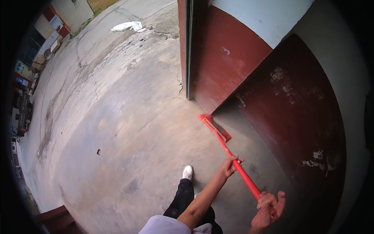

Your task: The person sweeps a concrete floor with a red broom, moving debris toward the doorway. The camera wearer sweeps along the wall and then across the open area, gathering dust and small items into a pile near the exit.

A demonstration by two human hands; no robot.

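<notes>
A red broom (247,180) slants from the lower right up to the foot of the wall. Its head, with red and dark bristles, rests on the concrete floor by the wall corner. My left hand (230,166) is closed around the lower part of the handle. Higher up, close to the handle's top end, my right hand (267,208) grips it, with one finger sticking out.
Beside the broom head stands a red and white wall (230,58), with a dark red lower wall (296,109) to the right. A door frame edge (188,50) rises at the corner. Outside on the pavement lies a white sack (128,26). My white shoe (187,172) is on the floor.
</notes>
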